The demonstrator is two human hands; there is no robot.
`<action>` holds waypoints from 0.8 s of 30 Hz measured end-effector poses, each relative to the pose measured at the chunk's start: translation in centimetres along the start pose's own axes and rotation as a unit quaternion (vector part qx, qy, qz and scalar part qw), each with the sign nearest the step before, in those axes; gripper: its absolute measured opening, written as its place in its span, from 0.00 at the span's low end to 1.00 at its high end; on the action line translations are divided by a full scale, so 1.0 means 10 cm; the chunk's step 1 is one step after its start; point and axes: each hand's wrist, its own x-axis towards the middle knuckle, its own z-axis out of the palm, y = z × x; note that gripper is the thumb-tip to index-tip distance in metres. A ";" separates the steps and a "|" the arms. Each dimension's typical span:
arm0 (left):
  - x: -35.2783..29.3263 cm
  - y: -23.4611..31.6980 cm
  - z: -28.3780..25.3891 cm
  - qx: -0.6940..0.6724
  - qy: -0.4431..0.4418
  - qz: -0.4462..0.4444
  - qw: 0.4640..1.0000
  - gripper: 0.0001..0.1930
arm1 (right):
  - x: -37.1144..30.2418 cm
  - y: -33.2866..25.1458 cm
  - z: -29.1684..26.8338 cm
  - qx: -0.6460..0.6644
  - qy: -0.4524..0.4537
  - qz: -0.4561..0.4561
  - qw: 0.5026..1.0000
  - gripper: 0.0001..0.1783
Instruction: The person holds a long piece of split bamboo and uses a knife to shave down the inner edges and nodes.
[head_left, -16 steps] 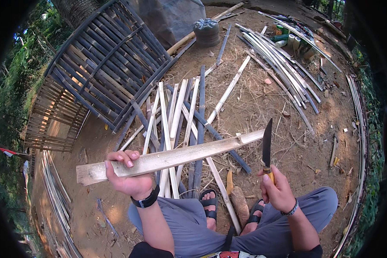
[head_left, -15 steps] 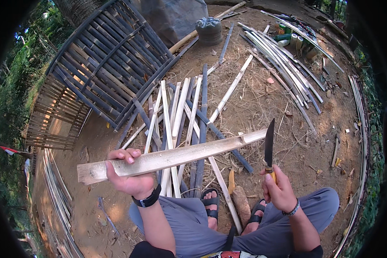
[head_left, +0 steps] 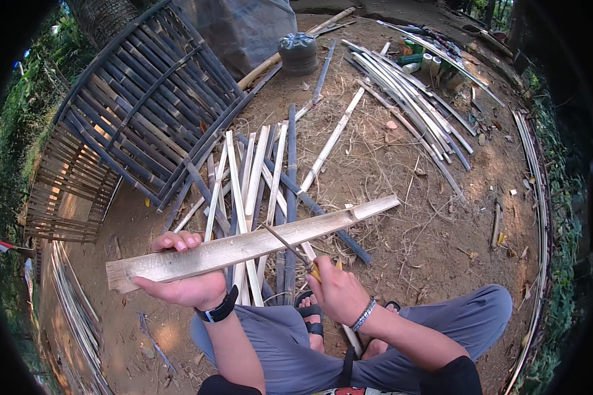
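Observation:
A wide split bamboo slat (head_left: 277,239), pale and hollowed along its upper face, slants across in front of me, its right end farther away. My left hand (head_left: 201,288) grips it near its left end, palm beneath and fingertips curling over the far edge. In my right hand (head_left: 341,289) is a knife (head_left: 288,246) with a yellowish handle, held in a closed fist. Its thin dark blade, seen nearly edge-on, points up and left at the slat's near edge; whether it touches cannot be told. Narrower bamboo strips (head_left: 250,187) lie crossed on the ground beyond the slat.
A dark bamboo-slat frame (head_left: 145,99) leans at the far left, near a large plastic jug (head_left: 298,56). More pale strips lie at the far right (head_left: 415,92) and along the left (head_left: 76,309). My sandalled feet and bent knees are below; shavings litter the soil.
My right hand has brought the knife left and turned it from upright to slanting toward the slat. The slat's right end has shifted slightly left in the picture, and the whole view has shifted.

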 end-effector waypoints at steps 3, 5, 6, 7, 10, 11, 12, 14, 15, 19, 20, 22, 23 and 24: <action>0.01 0.04 -0.01 -0.025 -0.012 -0.014 1.000 0.31 | 0.05 0.14 0.14 -0.058 -0.010 0.029 0.998 0.14; 0.02 0.04 -0.04 -0.034 -0.015 -0.028 0.999 0.32 | 0.06 0.27 0.17 -0.110 -0.002 0.031 0.993 0.14; 0.02 0.03 -0.03 -0.039 -0.018 -0.036 0.998 0.32 | 0.08 0.40 0.17 -0.099 0.016 0.059 0.993 0.15; 0.01 0.04 0.03 -0.029 0.005 -0.034 0.999 0.32 | 0.13 0.56 0.19 -0.087 0.030 0.084 0.992 0.15; 0.01 0.06 0.01 -0.016 0.039 -0.031 0.999 0.32 | 0.21 0.89 0.18 -0.073 0.040 0.145 0.986 0.15; 0.02 0.06 0.01 -0.019 0.048 -0.031 0.998 0.32 | 0.17 0.90 0.22 -0.059 0.027 0.151 0.986 0.15; 0.04 0.07 0.00 -0.021 0.054 -0.027 0.998 0.32 | 0.18 0.82 0.20 -0.043 0.017 0.153 0.987 0.15; 0.02 0.03 -0.06 -0.025 0.027 -0.034 0.999 0.32 | 0.12 0.65 0.25 -0.051 -0.022 0.094 0.994 0.15; 0.04 0.01 -0.08 -0.033 -0.013 -0.032 0.999 0.31 | 0.15 0.69 0.21 -0.062 -0.015 0.105 0.992 0.14; 0.07 0.00 -0.08 -0.058 -0.121 -0.040 0.990 0.32 | 0.29 1.23 0.12 -0.081 0.031 0.184 0.979 0.13; 0.06 0.01 -0.07 -0.062 -0.126 -0.036 0.989 0.32 | 0.26 1.23 0.17 -0.064 0.023 0.165 0.984 0.14; 0.05 0.03 -0.08 -0.063 -0.135 -0.027 0.988 0.33 | 0.20 0.82 0.18 -0.028 0.001 0.125 0.992 0.15; 0.03 0.01 -0.06 -0.066 -0.125 -0.027 0.990 0.34 | 0.17 0.62 0.11 -0.018 -0.018 0.110 0.994 0.14; 0.02 0.02 -0.04 -0.065 -0.119 -0.024 0.991 0.35 | 0.15 0.58 0.14 -0.025 -0.041 0.108 0.993 0.14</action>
